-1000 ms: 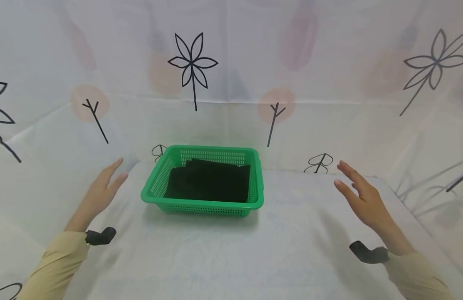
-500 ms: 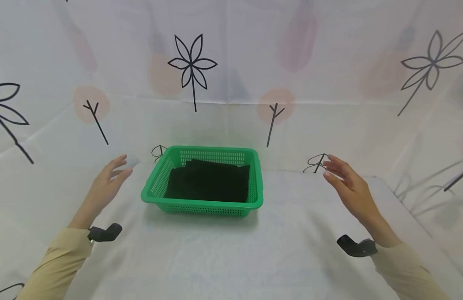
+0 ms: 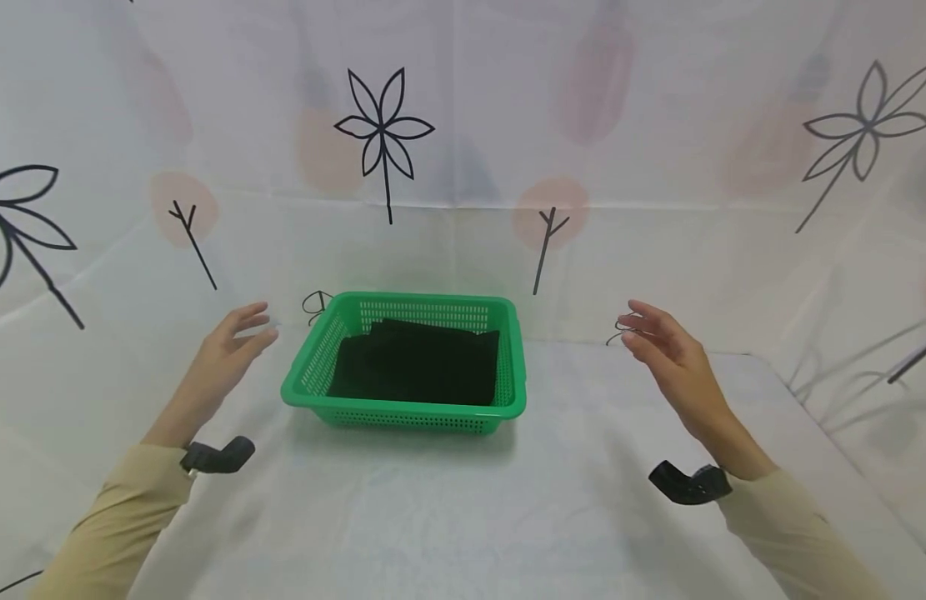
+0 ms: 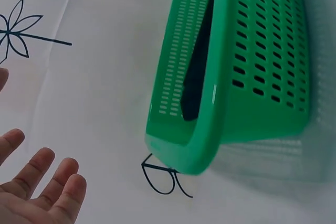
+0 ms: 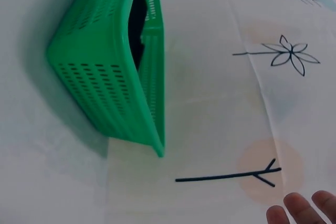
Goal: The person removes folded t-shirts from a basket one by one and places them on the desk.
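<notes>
A green plastic basket [image 3: 402, 417] with slotted walls stands on the white-covered table. Inside it lies black folded material [image 3: 425, 362], probably cloth, though its exact kind is hard to make out. To the left of the basket my left hand [image 3: 222, 358] hovers with relaxed, slightly bent fingers, touching nothing. My right hand [image 3: 676, 367] is held in the air on the other side, farther from the basket, its fingers loosely bent and holding nothing. The left wrist view shows several spread fingertips [image 4: 65, 192] apart from the basket; the right wrist view catches only a few fingertips [image 5: 296, 211].
White cloth [image 3: 463, 508] covers the table. Behind it hangs a pale backdrop [image 3: 470, 125] printed with line flowers, twigs and pink circles. Each wrist carries a black camera mount, one on the left [image 3: 218, 456] and one on the right [image 3: 688, 483].
Both hands have moved inward and slightly up in the head view, nearer the basket, the right one farther. Their fingers have bent a little more. The basket and black material have stayed put.
</notes>
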`<state>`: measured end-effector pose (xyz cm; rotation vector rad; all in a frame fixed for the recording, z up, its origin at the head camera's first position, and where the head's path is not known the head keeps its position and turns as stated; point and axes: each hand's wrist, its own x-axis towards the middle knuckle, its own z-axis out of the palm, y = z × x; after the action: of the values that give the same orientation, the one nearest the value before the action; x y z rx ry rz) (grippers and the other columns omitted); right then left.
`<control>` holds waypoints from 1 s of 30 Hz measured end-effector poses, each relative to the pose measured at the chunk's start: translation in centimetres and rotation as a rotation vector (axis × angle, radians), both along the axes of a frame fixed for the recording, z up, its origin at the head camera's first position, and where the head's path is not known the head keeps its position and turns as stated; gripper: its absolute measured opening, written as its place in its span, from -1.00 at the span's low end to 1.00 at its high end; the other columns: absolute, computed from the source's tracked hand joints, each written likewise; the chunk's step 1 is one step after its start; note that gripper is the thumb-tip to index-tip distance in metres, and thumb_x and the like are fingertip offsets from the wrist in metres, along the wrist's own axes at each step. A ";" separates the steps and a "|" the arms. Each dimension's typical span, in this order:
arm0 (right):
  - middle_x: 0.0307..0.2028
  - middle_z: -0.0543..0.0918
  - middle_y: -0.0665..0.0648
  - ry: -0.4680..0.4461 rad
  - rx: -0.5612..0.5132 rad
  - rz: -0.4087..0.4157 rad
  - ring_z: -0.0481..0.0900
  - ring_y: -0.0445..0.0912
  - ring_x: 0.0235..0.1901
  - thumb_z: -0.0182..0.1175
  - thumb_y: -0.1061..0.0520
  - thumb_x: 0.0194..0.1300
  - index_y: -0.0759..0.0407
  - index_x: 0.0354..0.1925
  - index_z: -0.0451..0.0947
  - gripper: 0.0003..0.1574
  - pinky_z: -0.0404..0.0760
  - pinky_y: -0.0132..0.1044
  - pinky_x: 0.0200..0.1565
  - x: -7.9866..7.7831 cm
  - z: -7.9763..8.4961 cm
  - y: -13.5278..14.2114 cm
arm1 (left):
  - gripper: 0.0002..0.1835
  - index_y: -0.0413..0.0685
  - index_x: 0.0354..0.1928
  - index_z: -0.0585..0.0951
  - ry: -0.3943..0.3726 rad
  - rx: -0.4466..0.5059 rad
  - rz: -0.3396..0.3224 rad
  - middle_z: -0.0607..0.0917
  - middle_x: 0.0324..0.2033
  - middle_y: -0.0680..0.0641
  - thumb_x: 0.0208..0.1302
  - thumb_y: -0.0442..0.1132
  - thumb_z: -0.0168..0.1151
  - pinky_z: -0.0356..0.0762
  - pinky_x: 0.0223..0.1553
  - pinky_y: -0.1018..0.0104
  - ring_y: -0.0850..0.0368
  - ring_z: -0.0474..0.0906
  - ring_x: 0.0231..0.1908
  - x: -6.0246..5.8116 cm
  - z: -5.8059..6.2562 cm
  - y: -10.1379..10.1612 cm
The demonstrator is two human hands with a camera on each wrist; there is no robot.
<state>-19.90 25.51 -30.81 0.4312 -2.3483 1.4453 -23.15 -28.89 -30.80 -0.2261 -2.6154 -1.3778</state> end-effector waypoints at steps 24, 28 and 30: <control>0.25 0.41 0.25 -0.147 -0.111 0.131 0.38 0.09 0.21 0.08 -0.01 0.45 0.19 0.42 0.20 -0.31 0.34 0.07 0.22 -2.0 0.9 -5.8 | -0.32 -0.20 0.45 0.11 -0.048 0.127 -0.109 0.26 0.32 -0.35 0.46 -0.04 0.06 0.24 0.23 -0.14 -0.27 0.26 0.27 -1.1 0.7 2.4; 0.25 0.41 0.27 -0.162 -0.137 0.147 0.38 0.09 0.21 0.09 0.00 0.44 0.19 0.41 0.21 -0.32 0.33 0.08 0.22 -2.5 0.4 -6.5 | -0.32 -0.17 0.46 0.12 -0.057 0.145 -0.115 0.27 0.32 -0.33 0.45 -0.03 0.07 0.25 0.23 -0.13 -0.26 0.27 0.27 -1.7 0.4 2.8; 0.24 0.41 0.28 -0.167 -0.151 0.155 0.39 0.10 0.21 0.09 0.01 0.44 0.20 0.41 0.21 -0.32 0.34 0.08 0.21 -2.7 0.2 -6.7 | -0.31 -0.17 0.46 0.12 -0.060 0.151 -0.121 0.26 0.32 -0.33 0.45 -0.03 0.08 0.26 0.23 -0.12 -0.27 0.26 0.27 -1.9 0.4 3.0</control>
<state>-22.62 18.78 -30.59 0.4765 -2.3546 1.7796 -25.06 -25.91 -30.45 -0.3306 -2.5672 -1.6380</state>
